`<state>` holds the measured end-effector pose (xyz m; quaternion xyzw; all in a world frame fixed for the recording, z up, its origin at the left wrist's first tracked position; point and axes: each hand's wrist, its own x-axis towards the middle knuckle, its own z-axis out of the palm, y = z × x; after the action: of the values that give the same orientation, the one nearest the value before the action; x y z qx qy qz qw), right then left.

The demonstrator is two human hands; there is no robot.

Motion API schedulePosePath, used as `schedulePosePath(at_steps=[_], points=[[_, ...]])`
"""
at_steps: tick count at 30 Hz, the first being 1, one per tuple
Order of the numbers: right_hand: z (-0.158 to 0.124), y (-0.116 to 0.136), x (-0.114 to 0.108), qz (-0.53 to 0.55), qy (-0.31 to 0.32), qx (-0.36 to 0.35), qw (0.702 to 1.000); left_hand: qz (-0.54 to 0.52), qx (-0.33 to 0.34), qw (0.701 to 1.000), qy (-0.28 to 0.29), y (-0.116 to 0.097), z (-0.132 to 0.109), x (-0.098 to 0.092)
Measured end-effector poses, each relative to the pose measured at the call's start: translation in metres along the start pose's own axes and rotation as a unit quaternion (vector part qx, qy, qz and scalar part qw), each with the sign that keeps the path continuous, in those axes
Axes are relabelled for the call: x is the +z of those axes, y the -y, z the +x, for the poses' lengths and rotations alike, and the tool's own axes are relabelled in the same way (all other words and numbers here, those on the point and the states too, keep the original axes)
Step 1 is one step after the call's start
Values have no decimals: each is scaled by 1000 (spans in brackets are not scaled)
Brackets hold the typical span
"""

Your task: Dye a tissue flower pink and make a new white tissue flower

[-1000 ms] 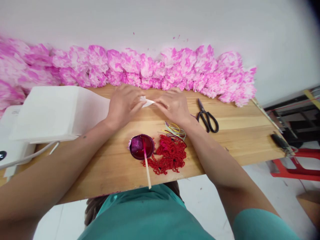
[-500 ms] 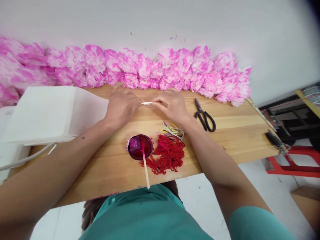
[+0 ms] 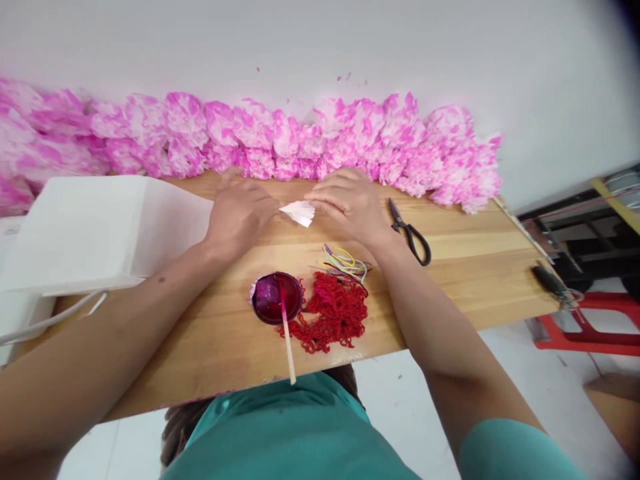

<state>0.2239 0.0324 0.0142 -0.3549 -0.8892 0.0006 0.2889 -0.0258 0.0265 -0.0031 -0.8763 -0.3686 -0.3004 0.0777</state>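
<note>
Between my hands, over the wooden table [image 3: 450, 267], a small pleated white paper [image 3: 300, 213] spreads out like a fan. My left hand [image 3: 243, 210] pinches its narrow left end. The fingers of my right hand [image 3: 345, 203] close on its upper right edge. Nearer to me stands a dark bowl [image 3: 254, 308] of red-purple dye with a soaked purple lump in it. A pale stick [image 3: 289, 353] with a pink-stained end leans across its rim. Red yarn [image 3: 337, 313] lies in a heap to the right of the bowl, with thin coloured cords [image 3: 347, 263] just behind.
Pink and white paper flowers [image 3: 250, 127] line the back of the table against the wall. Black-handled scissors [image 3: 410, 233] lie right of my right hand. A stack of white paper [image 3: 90, 227] stands at the left, by a cable [image 3: 50, 327]. A red stool [image 3: 595, 320] is at right.
The white paper, a narrow strip before, has fanned out between my hands. My right hand has shifted slightly. The view has moved a little.
</note>
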Motion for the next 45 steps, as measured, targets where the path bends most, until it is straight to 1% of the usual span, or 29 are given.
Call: schedulePosePath(at_steps=[3,8,12,20,24,27,32,35,37,40,45], points=[[0,4,3,-11,30,-15,999,5,19,1000,-4,-1,0,1],[3,13,8,-16,63,-17,998,-2,6,1000,7,-6,0,3],[6,16,12,-33,80,-18,996,1,22,1000,15,-9,1,2],[9,15,14,-39,114,22,992,3,22,999,47,-10,1,-2],[10,12,14,-37,110,51,992,-4,13,1000,27,-8,2,0],[7,6,11,-30,93,68,993,-11,1,1000,16,-5,1,2],[0,-7,2,-26,24,103,994,-15,-4,1000,10,-1,-2,2],[-2,-9,-2,-19,-7,96,995,-26,-24,999,25,0,-2,1],[-2,-7,-2,-7,-8,72,997,-31,-33,998,36,0,-2,0],[-1,-6,0,4,2,39,999,-27,-30,999,33,0,-1,0],[-1,-7,4,-1,31,31,999,-5,-11,1000,20,-1,-1,0]])
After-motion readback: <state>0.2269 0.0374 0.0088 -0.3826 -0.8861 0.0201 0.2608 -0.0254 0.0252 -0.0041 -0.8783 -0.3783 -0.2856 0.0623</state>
